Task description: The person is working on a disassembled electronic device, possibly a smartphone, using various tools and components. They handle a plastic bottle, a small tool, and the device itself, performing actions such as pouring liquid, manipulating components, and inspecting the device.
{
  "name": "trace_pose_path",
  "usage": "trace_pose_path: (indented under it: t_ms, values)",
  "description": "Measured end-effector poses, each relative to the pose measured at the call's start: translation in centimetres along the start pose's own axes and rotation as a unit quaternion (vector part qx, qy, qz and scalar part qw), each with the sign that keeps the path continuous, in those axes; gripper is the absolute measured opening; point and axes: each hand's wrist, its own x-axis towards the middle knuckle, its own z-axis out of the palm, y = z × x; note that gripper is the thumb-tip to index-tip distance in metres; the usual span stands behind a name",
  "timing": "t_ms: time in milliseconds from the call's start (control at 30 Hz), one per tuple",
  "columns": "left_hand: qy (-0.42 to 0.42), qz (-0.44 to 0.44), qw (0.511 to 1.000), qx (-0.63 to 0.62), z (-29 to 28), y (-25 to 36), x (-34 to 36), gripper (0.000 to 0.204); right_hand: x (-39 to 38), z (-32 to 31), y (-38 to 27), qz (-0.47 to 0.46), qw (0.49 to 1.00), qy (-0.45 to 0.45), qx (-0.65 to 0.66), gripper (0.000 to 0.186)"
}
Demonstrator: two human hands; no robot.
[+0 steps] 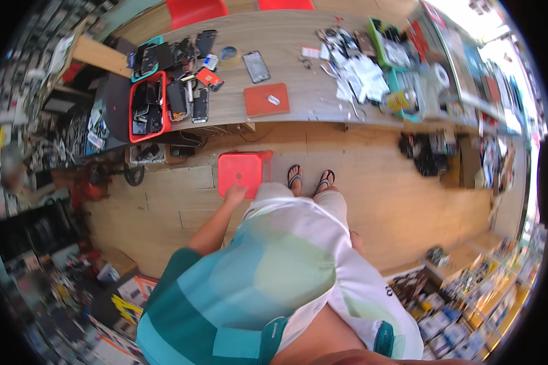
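My left hand (235, 193) hangs low at my left side, over the near edge of a red plastic stool (238, 170). Whether it touches the stool, and how its fingers are bent, I cannot make out. Of my right hand (356, 241) only a small part shows beside my right thigh; the shirt hides the rest, so its fingers are not visible. Beyond the stool runs a long wooden counter (207, 137). On it lie a reddish-brown box (259, 104) with a small white item on top, a phone without its screen (256, 66) and a roll of tape (229, 55).
A red basket (164, 91) of phones stands on the counter's left, a heap of white papers (362, 76) on its right. Black bags (429, 155) and cardboard boxes (469, 161) sit on the floor at right. Packed shelves (456, 304) border the lower right.
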Motion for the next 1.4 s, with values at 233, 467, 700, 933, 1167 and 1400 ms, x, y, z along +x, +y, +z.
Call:
trace_pose_path:
  t_ms: [233, 467, 700, 933, 1167, 1400]
  values:
    - [-0.095, -0.199, 0.965, -0.142, 9.8, -10.8, -25.6, 0.041, 25.1, -32.2, -25.5, -0.003, 0.935, 0.067, 0.348, 0.029]
    - [0.010, -0.229, 0.938, -0.261, 19.2, -1.9, -33.7, 0.041, 37.1, -39.5, -47.9, -0.289, 0.912, 0.033, 0.290, 0.038]
    - [0.111, -0.254, 0.902, -0.331, 26.0, 5.3, -36.0, 0.040, 38.2, -39.9, -53.8, -0.343, 0.922, 0.073, 0.164, 0.040]
    - [0.163, -0.275, 0.878, -0.357, 30.9, 9.2, -37.9, 0.040, 36.9, -40.0, -53.8, -0.318, 0.939, 0.049, 0.122, 0.031]
    - [0.206, -0.279, 0.855, -0.385, 34.4, 11.6, -38.7, 0.040, 37.5, -39.6, -55.0, -0.315, 0.940, 0.071, 0.108, 0.020]
    - [0.297, -0.292, 0.797, -0.437, 38.4, 13.7, -39.2, 0.039, 38.2, -38.7, -54.1, -0.363, 0.916, 0.012, 0.171, 0.024]
